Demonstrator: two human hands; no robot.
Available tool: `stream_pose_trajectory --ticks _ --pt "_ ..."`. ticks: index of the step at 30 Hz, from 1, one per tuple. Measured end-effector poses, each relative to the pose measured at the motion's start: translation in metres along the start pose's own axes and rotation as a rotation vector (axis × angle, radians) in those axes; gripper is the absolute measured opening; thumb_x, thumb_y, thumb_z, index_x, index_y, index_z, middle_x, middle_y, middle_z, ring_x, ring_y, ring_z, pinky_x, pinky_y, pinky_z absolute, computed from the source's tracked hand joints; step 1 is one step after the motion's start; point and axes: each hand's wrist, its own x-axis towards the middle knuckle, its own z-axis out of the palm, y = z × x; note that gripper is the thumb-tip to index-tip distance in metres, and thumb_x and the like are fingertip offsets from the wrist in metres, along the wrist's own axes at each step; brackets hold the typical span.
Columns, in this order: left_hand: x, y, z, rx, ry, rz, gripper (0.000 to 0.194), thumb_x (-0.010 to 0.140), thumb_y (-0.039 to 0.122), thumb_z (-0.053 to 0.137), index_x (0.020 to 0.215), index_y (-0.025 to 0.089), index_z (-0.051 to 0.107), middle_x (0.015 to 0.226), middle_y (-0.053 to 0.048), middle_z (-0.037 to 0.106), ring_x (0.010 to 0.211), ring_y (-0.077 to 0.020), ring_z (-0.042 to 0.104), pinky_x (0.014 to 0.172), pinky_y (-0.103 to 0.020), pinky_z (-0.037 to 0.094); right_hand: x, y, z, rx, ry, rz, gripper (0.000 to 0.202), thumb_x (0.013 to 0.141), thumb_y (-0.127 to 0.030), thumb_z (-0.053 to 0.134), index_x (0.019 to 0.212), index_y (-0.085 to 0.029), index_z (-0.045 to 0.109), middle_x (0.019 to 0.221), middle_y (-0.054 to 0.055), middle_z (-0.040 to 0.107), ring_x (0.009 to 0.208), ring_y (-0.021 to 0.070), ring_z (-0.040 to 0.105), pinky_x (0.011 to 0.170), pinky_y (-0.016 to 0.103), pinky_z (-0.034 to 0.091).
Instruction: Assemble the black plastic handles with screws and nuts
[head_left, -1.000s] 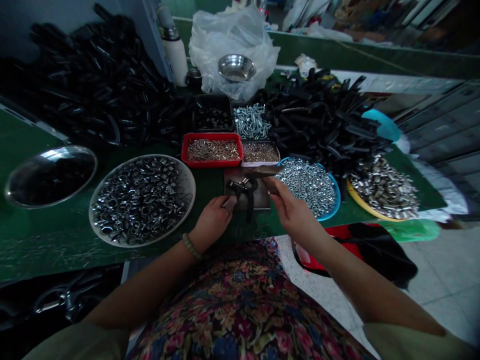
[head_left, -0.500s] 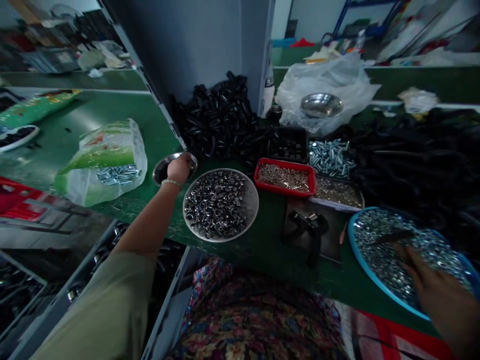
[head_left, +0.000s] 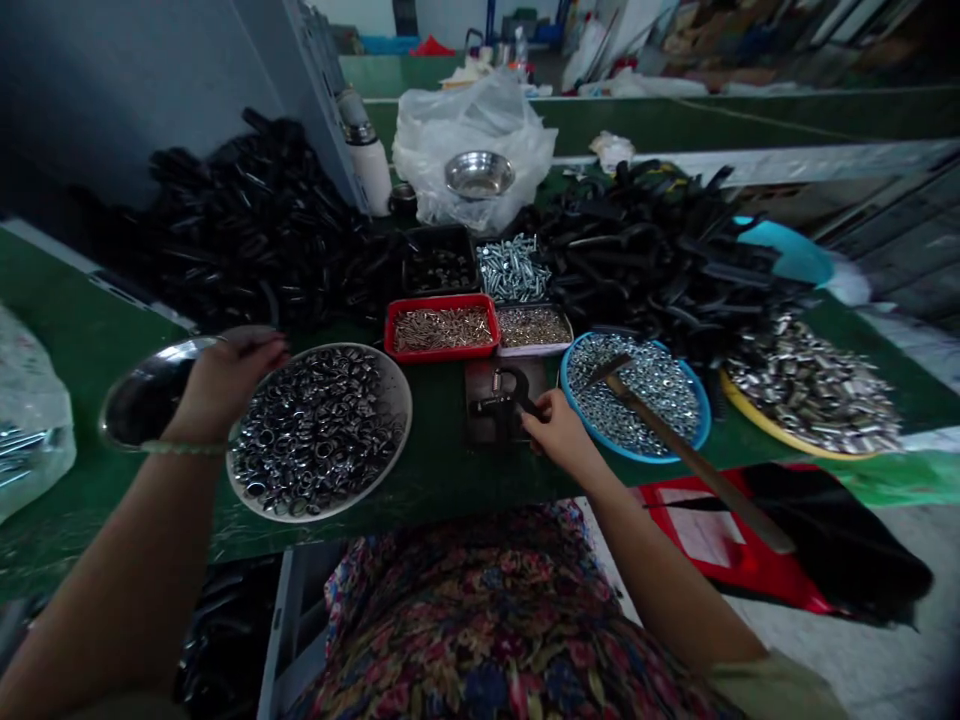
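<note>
My right hand [head_left: 561,432] has its fingers closed on a black curved part [head_left: 517,385] with a metal fitting, lying on a dark metal plate [head_left: 480,432]. My left hand [head_left: 229,382] is over the space between a steel bowl [head_left: 124,405] and a round tray [head_left: 401,420] of small metal rings. Its fingertips are pinched together; whatever is between them is too small to make out. A hammer [head_left: 675,440] rests across the blue basin [head_left: 705,425] of small metal pieces, its wooden handle jutting over the table edge.
Behind the plate stand a red tray [head_left: 390,350] of small rivets and a container of bolts [head_left: 514,268]. Black parts [head_left: 247,220] are heaped at left, more [head_left: 645,240] at right. Metal sleeves [head_left: 817,390] fill a yellow basin. A bottle [head_left: 367,165] stands behind.
My view has turned right. My left hand has risen out of the steel bowl toward the ring tray. My right hand has left the hammer on the blue basin and taken hold of the black part.
</note>
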Motion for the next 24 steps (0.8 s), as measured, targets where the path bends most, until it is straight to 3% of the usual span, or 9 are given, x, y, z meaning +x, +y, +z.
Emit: stream_pose_trajectory --ticks 2,4,6,8,10,14,19,22,24 --pt "-0.043 0.009 0.048 -0.306 -0.133 -0.03 0.014 0.073 0.024 0.07 0.086 0.021 0.066 0.081 0.007 0.069 0.076 -0.0112 0.063 0.081 -0.03 0.051 -0.003 0.004 -0.004 0.479 -0.159 0.076 0.036 0.076 -0.044 0.061 0.095 -0.025 0.038 0.049 -0.013 0.044 0.03 0.0064 0.03 0.032 0.017 0.021" --pt "-0.082 0.015 0.1 -0.58 -0.324 -0.091 0.017 0.069 0.023 0.074 0.084 0.019 0.066 0.089 0.003 0.069 0.074 -0.0092 0.062 0.074 -0.026 0.053 -0.009 0.004 -0.005 0.812 -0.294 0.123 0.04 0.076 -0.05 0.063 0.095 -0.026 0.037 0.047 -0.015 0.04 0.028 0.0035 0.02 0.029 0.014 0.014" --pt "-0.108 0.019 0.143 -0.767 -0.48 -0.195 0.021 0.066 0.022 0.077 0.083 0.018 0.066 0.092 0.001 0.069 0.068 -0.0067 0.06 0.067 -0.022 0.053 -0.017 0.0 -0.003 0.983 -0.369 0.135 0.041 0.076 -0.054 0.063 0.088 -0.025 0.037 0.048 -0.014 0.042 0.028 0.002 0.02 0.028 0.013 0.014" --pt "-0.121 0.021 0.169 -0.896 -0.57 -0.267 0.023 0.064 0.021 0.079 0.083 0.018 0.066 0.09 0.001 0.067 0.062 -0.0044 0.057 0.061 -0.018 0.051 -0.024 -0.002 -0.002 1.057 -0.387 0.15 0.043 0.076 -0.057 0.063 0.081 -0.024 0.035 0.048 -0.013 0.043 0.027 0.0015 0.021 0.028 0.013 0.014" --pt "-0.126 0.022 0.18 -0.977 -0.635 -0.3 0.023 0.065 0.021 0.079 0.084 0.018 0.066 0.086 0.002 0.065 0.058 -0.0029 0.053 0.057 -0.016 0.049 -0.029 -0.001 -0.003 1.094 -0.399 0.181 0.046 0.076 -0.059 0.063 0.078 -0.024 0.033 0.048 -0.013 0.043 0.027 0.0015 0.022 0.027 0.013 0.014" --pt "-0.13 0.025 0.182 -1.032 -0.756 -0.364 0.021 0.067 0.02 0.079 0.083 0.018 0.066 0.091 0.002 0.064 0.056 -0.0011 0.05 0.054 -0.015 0.046 -0.033 0.005 -0.008 1.114 -0.412 0.211 0.047 0.075 -0.057 0.065 0.076 -0.024 0.032 0.048 -0.013 0.042 0.027 0.0011 0.021 0.027 0.012 0.013" --pt "-0.133 0.023 0.187 -1.049 -0.814 -0.444 0.031 0.067 0.023 0.08 0.094 0.022 0.065 0.091 0.003 0.062 0.058 -0.0018 0.049 0.052 -0.014 0.044 -0.033 0.004 -0.01 1.044 -0.375 0.188 0.046 0.075 -0.055 0.065 0.076 -0.024 0.031 0.048 -0.014 0.04 0.027 0.0013 0.021 0.027 0.012 0.014" --pt "-0.128 0.018 0.188 -0.947 -0.788 -0.472 0.04 0.068 0.023 0.078 0.103 0.025 0.062 0.099 0.001 0.062 0.058 -0.0018 0.049 0.052 -0.014 0.044 -0.031 -0.006 -0.018 0.821 -0.278 0.111 0.041 0.077 -0.057 0.06 0.076 -0.024 0.036 0.047 -0.013 0.039 0.028 0.0033 0.021 0.028 0.016 0.016" --pt "-0.123 0.015 0.183 -0.793 -0.703 -0.411 0.046 0.068 0.022 0.077 0.11 0.026 0.059 0.103 0.0 0.061 0.059 -0.002 0.05 0.052 -0.014 0.044 -0.034 -0.015 -0.03 0.484 -0.145 -0.068 0.031 0.08 -0.053 0.057 0.081 -0.024 0.048 0.053 -0.007 0.051 0.034 0.0081 0.04 0.033 0.02 0.031"
